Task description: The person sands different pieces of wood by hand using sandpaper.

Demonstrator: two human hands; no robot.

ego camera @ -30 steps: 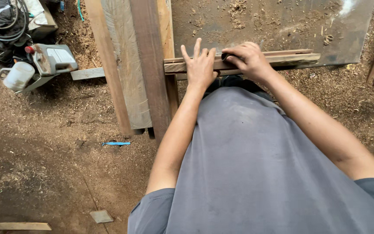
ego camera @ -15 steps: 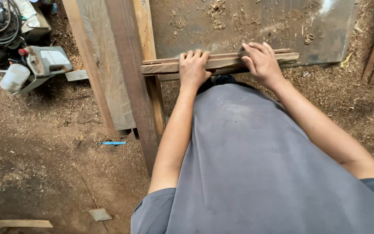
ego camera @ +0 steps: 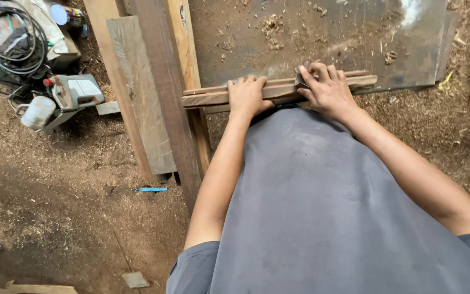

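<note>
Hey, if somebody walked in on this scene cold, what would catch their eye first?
First, the two bare hands pressed on a bundle of narrow wooden strips at the near edge of a sawdust-strewn metal table: the left hand lies flat on top, and the right hand covers a small dark object. Next, the long planks slanting down the left side, with a power tool and coiled cable on the sawdust floor beyond.

2 wooden strips point(ego camera: 278, 90) lie side by side along the near edge of the metal table point(ego camera: 322, 38). Planks point(ego camera: 153, 92) lean at its left edge; a power tool point(ego camera: 74, 91) lies farther left on the sawdust floor point(ego camera: 55, 179).
</note>
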